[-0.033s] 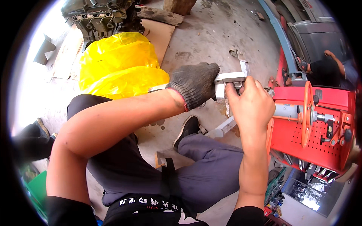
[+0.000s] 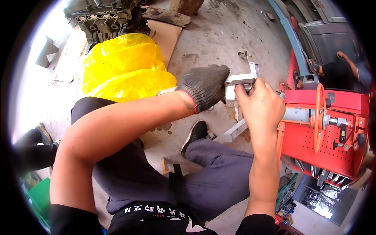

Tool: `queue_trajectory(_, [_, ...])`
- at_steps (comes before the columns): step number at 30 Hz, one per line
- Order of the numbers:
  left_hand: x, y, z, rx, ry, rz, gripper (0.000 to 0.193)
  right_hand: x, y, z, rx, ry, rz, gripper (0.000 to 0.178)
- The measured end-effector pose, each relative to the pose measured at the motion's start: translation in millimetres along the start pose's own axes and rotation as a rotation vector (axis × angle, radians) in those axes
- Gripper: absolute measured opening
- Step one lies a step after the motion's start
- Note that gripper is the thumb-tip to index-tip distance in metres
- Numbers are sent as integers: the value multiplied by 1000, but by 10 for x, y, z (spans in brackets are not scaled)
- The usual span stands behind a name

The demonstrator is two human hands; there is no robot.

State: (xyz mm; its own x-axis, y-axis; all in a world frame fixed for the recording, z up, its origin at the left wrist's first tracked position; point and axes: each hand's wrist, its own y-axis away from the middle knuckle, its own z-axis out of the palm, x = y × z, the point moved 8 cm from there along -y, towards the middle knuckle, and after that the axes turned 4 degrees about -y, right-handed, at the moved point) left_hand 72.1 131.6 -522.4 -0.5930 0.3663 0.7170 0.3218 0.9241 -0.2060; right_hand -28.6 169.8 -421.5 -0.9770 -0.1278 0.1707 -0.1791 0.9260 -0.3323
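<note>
In a dark grey knitted glove, my left hand (image 2: 205, 87) is closed round a silver metal piece with squared edges. A narrow light strip (image 2: 167, 91) shows behind its wrist, perhaps the same piece. Beyond the gloved fingers, the squared metal end (image 2: 239, 78) sticks out to the right. My bare right hand (image 2: 261, 107) pinches that end, thumb underneath and fingers curled at its far side. The fingertips partly hide the small parts there. A flat metal arm (image 2: 253, 67) rises behind. Below the hands, a pale metal bar (image 2: 234, 131) slants beside my shoe (image 2: 197, 135).
A yellow plastic bag (image 2: 125, 68) lies ahead on the left, before a dirty engine block (image 2: 105, 21). To the right stands a red perforated tool cart (image 2: 333, 137) with an orange-ringed machine (image 2: 319, 117). Another person's arm (image 2: 349, 64) shows at far right, a dark shoe (image 2: 45, 133) at far left.
My gloved left hand and the metal piece have shifted very slightly to the right. Both hands keep their hold.
</note>
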Motion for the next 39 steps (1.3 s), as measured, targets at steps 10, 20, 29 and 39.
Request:
queue_trajectory(10, [-189, 10, 81, -280, 27, 150, 47, -47, 67, 405, 187, -169, -230, 28])
queue_trajectory(20, [-601, 719, -141, -93, -62, -24, 27, -680, 328, 902, -78, -676, -318, 22])
queue_trajectory(29, [-1083, 1896, 152, -67, 202, -614, 40, -917, 1280, 1730, -1050, -1446, 337, 33])
queue_trajectory(39, [-1593, 2717, 654, -141, 285, -822, 48, -1328, 1982, 1937, -1206, -1393, 327, 32])
